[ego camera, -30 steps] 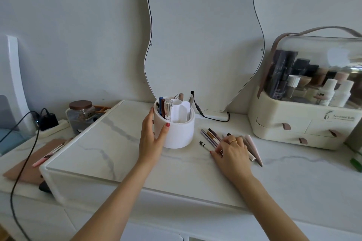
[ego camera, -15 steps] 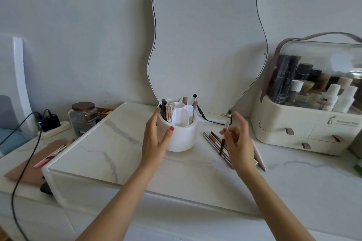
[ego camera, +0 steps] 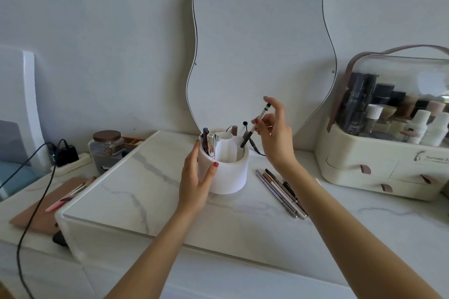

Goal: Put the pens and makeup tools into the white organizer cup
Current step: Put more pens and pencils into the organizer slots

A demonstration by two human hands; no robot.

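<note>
Right hand (ego camera: 274, 136) up at about 1 o'clock from the cup (ego camera: 224, 167), grip pinching a slim pen (ego camera: 255, 126) near mid-shaft between thumb and fingertips. Pen's long axis tilted, upper white end toward 1 o'clock, dark lower tip toward 7 o'clock and sitting at or just inside the cup's rim on the right side; whether the tip touches the inner wall cannot be told. Probably the step in hand: feeding this pen into the right-hand compartment, so the move turns on bringing the shaft nearer upright and letting it slide down along its own axis. Left hand (ego camera: 196, 177) at the cup's 8 o'clock, grip spread and cupped around the wall, thumb on the front, likely steadying it against a tip-over. Cup already carrying several pens and a silver tube on its left side, a white divider in the middle. Remaining pencils (ego camera: 281, 192) lying flat on the surface (ego camera: 145, 189) at the cup's 4 o'clock, long axes running roughly 11 to 5 o'clock, nearer the right hand than the left. Task looks well along, not done.
</note>
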